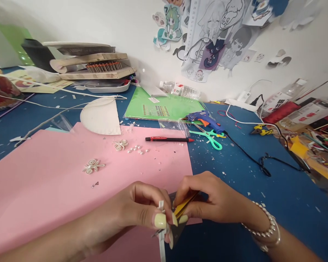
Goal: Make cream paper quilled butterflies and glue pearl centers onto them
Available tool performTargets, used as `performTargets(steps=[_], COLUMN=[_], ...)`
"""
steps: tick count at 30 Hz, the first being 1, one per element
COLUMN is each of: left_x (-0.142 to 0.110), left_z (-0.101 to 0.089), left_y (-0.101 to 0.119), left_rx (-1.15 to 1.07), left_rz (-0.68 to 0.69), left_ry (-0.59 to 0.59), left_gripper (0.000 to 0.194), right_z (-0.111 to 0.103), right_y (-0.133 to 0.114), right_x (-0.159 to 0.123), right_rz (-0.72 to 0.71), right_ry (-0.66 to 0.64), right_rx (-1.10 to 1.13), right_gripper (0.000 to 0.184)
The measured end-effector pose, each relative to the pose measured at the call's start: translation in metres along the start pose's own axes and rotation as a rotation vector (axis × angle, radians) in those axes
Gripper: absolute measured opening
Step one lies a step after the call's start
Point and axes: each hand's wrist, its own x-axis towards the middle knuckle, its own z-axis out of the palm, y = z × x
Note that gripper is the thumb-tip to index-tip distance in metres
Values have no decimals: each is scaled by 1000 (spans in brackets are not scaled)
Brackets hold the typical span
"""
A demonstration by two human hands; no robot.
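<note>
My left hand (140, 207) is closed in a pinch on a narrow white strip (161, 245), whose ends stick out above and below the fingertips. Close against it, my right hand (210, 198) grips a thin, flat yellow piece (184, 206) between thumb and fingers. A dark grey flat piece (179, 231) shows under and between the hands; I cannot tell whether it belongs to the yellow one. The fingertips of both hands nearly touch. Beyond them, two coiled cream ornaments (92, 166) and several white beads (138, 149) lie on pink paper (51, 174).
A red and black pen (168, 139) lies near green scissors (207, 137) and a blue glue gun (203, 118) with a trailing cord. Behind are a green sheet (136, 102), a white half-round piece (101, 116) and a plastic bottle (180, 90). Pliers (261, 130) lie at right.
</note>
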Motion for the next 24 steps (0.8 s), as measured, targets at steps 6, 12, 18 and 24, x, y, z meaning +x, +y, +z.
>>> performTargets(steps=[6, 12, 18, 24], left_x=[-2, 0, -3, -1], left_z=[-3, -3, -2, -3], left_y=[-1, 0, 0, -1], left_rx=[104, 146, 86, 65], left_rz=[-19, 11, -52, -38], left_ry=[-51, -46, -50, -71], left_gripper=[3, 8, 5, 5], right_z=[-1, -2, -2, -2], right_y=[1, 0, 1, 2], right_x=[-1, -2, 0, -1], right_rz=[-25, 13, -26, -51], right_ry=[-55, -45, -60, -63], right_rx=[16, -59, -107, -99], right_gripper=[12, 11, 10, 11])
